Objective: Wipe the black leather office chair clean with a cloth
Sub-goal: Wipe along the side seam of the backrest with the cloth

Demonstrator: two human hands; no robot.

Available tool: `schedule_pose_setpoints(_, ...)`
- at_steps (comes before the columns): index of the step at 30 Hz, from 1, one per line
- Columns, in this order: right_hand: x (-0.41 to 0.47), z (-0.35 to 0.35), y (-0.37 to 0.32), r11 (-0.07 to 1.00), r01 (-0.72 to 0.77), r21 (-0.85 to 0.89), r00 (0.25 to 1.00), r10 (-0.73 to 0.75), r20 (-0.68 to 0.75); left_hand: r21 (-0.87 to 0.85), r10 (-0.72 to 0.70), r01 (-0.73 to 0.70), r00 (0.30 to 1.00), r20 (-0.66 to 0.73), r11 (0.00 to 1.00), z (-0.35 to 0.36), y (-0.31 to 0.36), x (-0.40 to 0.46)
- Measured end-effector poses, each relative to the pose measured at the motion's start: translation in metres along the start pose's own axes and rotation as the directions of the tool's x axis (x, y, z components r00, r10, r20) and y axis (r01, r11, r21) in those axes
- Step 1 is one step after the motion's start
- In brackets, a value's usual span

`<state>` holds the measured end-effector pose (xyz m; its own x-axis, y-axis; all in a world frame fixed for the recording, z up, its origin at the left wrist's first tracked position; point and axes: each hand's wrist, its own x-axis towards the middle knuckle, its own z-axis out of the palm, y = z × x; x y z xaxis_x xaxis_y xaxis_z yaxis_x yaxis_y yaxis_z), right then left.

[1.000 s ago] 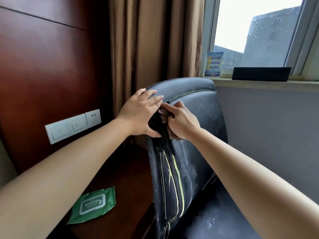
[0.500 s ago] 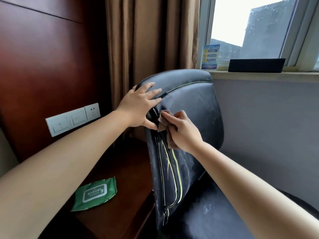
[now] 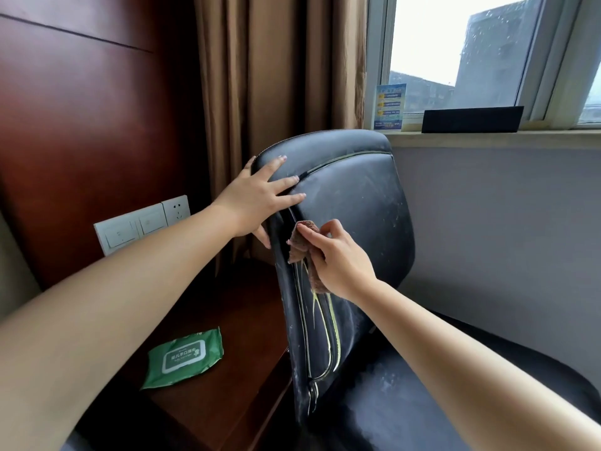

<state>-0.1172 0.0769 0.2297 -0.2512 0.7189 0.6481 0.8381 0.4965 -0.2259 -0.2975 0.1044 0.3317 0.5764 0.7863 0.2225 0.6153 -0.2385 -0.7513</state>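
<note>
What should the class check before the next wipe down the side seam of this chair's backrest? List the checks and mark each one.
1. Brown cloth in the right hand: ok, pinched between thumb and fingers.
2. Cloth on the leather: ok, it lies against the backrest edge.
3. Backrest steadied: ok, left hand rests spread on the top corner, thumb behind the edge.
4. Dust left to wipe: not ok, pale smears show on backrest and seat.
5. Cloth damp enough: cannot tell.
6. Spare wipes near: ok, green wipes pack lies on the wooden desk.
</note>
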Motion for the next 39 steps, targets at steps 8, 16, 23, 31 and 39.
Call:
schedule_pose_setpoints(8,-0.024,-0.003,-0.001,1.0,-0.007,0.027,1.0,0.007,0.004,0.073,0.05,-0.041,0.99,-0.132,0.997,0.004,-0.002,-0.013)
schedule_pose_setpoints(16,-0.027,-0.01,-0.014,0.999,-0.017,0.04,1.0,0.018,-0.024,0.042,0.011,-0.004,0.988,-0.155,0.999,-0.011,0.009,-0.029)
schedule_pose_setpoints(23,-0.045,-0.013,-0.018,0.985,-0.002,0.17,0.986,0.03,-0.167,-0.021,-0.023,0.021,0.993,-0.113,1.0,-0.027,0.023,-0.045)
schedule_pose_setpoints(31,-0.078,0.0,-0.017,0.988,0.001,0.157,0.981,0.03,-0.193,0.048,0.045,-0.034,0.968,-0.248,0.998,-0.028,0.024,-0.061)
schedule_pose_setpoints(39,-0.063,-0.008,-0.034,0.984,-0.043,0.173,0.96,0.089,-0.266,-0.005,0.031,-0.036,0.917,-0.399,0.999,-0.021,0.028,-0.061)
